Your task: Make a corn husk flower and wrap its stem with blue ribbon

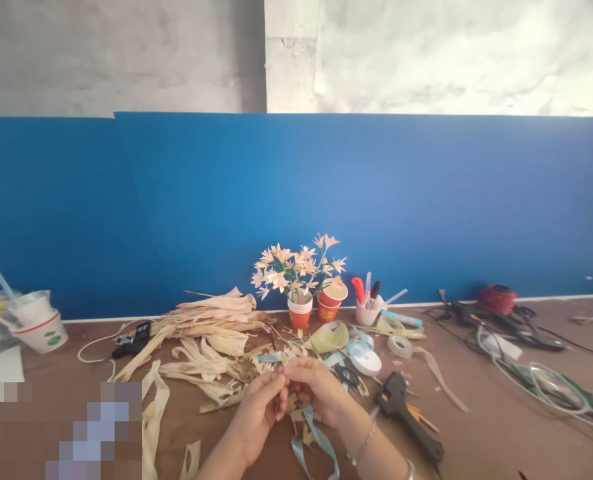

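Note:
My left hand (262,412) and my right hand (315,385) meet at the fingertips over the middle of the table. The fingers of both are pinched together around something small; pale bits show just above the fingertips, but what they hold is mostly hidden. Under the wrists lies a light blue ribbon (321,437) among pale scraps. Dried corn husks (221,343) are heaped to the left of my hands. Behind them, a bunch of pale husk-like flowers (296,263) with green stems stands in stacked red and white paper cups (300,315).
A black glue gun (407,417) lies right of my right wrist. Near it are a white ribbon spool (366,361), a tape roll (399,346) and a small cup of tools (367,313). Cables (551,387) tangle at far right. A white tub (43,333) stands at left; a blue partition (296,180) rises behind.

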`<state>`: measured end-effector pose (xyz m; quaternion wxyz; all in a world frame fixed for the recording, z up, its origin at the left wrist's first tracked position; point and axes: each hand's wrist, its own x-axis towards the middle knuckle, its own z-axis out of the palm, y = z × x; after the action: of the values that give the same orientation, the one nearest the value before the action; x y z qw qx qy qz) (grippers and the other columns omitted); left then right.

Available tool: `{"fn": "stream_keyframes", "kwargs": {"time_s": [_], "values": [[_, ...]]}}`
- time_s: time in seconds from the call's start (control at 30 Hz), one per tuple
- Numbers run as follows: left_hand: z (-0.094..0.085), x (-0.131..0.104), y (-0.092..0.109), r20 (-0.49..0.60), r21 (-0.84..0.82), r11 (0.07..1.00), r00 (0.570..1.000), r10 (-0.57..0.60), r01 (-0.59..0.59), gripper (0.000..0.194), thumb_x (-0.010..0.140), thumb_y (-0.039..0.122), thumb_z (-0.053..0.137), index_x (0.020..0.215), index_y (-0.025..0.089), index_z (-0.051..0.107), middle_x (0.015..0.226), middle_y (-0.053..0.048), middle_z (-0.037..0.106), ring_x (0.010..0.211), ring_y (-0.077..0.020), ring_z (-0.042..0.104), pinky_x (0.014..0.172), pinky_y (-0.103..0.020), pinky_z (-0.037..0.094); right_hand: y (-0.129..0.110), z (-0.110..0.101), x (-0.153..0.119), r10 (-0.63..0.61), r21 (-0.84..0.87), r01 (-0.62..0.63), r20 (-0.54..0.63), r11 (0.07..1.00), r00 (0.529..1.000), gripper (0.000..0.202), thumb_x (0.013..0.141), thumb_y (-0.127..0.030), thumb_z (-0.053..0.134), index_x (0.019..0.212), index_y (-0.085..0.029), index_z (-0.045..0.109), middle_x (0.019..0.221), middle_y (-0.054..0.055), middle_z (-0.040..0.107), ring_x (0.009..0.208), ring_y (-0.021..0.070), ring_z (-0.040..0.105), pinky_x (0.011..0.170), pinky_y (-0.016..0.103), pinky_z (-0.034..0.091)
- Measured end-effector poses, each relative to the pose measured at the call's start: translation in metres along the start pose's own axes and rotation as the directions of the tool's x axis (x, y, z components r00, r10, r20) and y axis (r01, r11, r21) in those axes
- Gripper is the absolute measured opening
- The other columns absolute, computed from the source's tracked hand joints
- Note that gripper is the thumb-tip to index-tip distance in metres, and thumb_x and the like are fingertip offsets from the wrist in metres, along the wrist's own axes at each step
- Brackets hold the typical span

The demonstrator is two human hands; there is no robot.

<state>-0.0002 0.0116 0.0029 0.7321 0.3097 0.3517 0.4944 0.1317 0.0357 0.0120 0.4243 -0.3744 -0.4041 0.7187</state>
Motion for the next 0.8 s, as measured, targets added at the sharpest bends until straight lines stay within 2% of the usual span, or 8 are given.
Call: {"fn": "stream_keyframes", "kwargs": {"time_s": [0.23,0.5,0.63,0.7,0.73,0.77,0.8], "values": [[-0.002,0.004,-0.003,-0.012,-0.069,0.997,1.0,0.025,-0.026,0.021,0.065,0.029,0.075,0.07,0.013,0.063,0.059,0.002,0.057,0.052,-0.0054,0.047,0.049,-0.016,0.034,0.005,0.001,0.005,-0.112,0.009,0.112,-0.032,0.994,0.993,0.036,0.058,-0.044,0.077,0.063,-0.013,0.06,0.051,-0.002,0.057,0.047,0.0088,0.048,0.048,0.022,0.034],[-0.002,0.006,-0.001,-0.024,-0.092,0.994,0.998,0.052,-0.054,0.021,0.062,0.027,0.077,0.07,0.013,0.065,0.06,0.002,0.058,0.053,-0.0059,0.049,0.051,-0.016,0.036,0.006,0.008,0.006,-0.184,-0.08,0.178,-0.071,0.981,0.98,0.041,0.059,-0.052,0.073,0.066,-0.013,0.062,0.051,-0.002,0.056,0.046,0.0093,0.048,0.048,0.023,0.035],[0.001,0.002,0.001,-0.015,-0.035,0.997,0.998,0.062,-0.063,0.022,0.062,0.03,0.076,0.068,0.014,0.063,0.059,0.002,0.056,0.052,-0.0061,0.047,0.05,-0.017,0.036,-0.003,0.004,-0.001,-0.168,-0.255,0.139,-0.096,0.957,0.981,0.034,0.066,-0.046,0.068,0.074,-0.013,0.064,0.054,-0.002,0.055,0.047,0.0088,0.045,0.047,0.022,0.032],[0.003,0.001,0.001,-0.054,0.015,0.997,0.996,0.073,-0.072,0.024,0.061,0.033,0.076,0.067,0.014,0.062,0.058,0.003,0.056,0.052,-0.0063,0.046,0.049,-0.017,0.035,-0.011,-0.007,-0.014,-0.184,-0.47,0.092,-0.154,0.878,0.971,0.027,0.07,-0.037,0.063,0.084,-0.014,0.065,0.061,0.0,0.058,0.053,0.011,0.048,0.05,0.023,0.034],[0.003,0.001,0.001,-0.081,0.043,0.996,0.994,0.078,-0.074,0.025,0.06,0.034,0.076,0.066,0.014,0.062,0.058,0.003,0.056,0.052,-0.0065,0.046,0.048,-0.017,0.034,-0.016,-0.016,-0.023,-0.221,-0.615,0.056,-0.197,0.787,0.955,0.024,0.071,-0.031,0.061,0.089,-0.015,0.064,0.067,0.001,0.06,0.058,0.0132,0.052,0.054,0.024,0.037],[0.004,0.002,0.0,-0.107,0.075,0.994,0.991,0.084,-0.076,0.026,0.059,0.035,0.076,0.065,0.014,0.061,0.057,0.003,0.056,0.051,-0.0067,0.046,0.048,-0.017,0.033,-0.021,-0.027,-0.033,-0.312,-0.767,0.033,-0.221,0.641,0.924,0.022,0.071,-0.025,0.059,0.091,-0.016,0.063,0.073,0.003,0.062,0.066,0.0156,0.055,0.061,0.026,0.04],[0.004,0.002,0.0,-0.129,0.111,0.991,0.987,0.093,-0.079,0.028,0.058,0.037,0.076,0.063,0.014,0.061,0.057,0.002,0.056,0.051,-0.0069,0.045,0.047,-0.017,0.032,-0.025,-0.039,-0.045,-0.384,-0.874,-0.06,-0.272,0.482,0.882,0.018,0.072,-0.021,0.055,0.089,-0.017,0.062,0.076,0.004,0.063,0.071,0.0179,0.056,0.065,0.028,0.041]]}}
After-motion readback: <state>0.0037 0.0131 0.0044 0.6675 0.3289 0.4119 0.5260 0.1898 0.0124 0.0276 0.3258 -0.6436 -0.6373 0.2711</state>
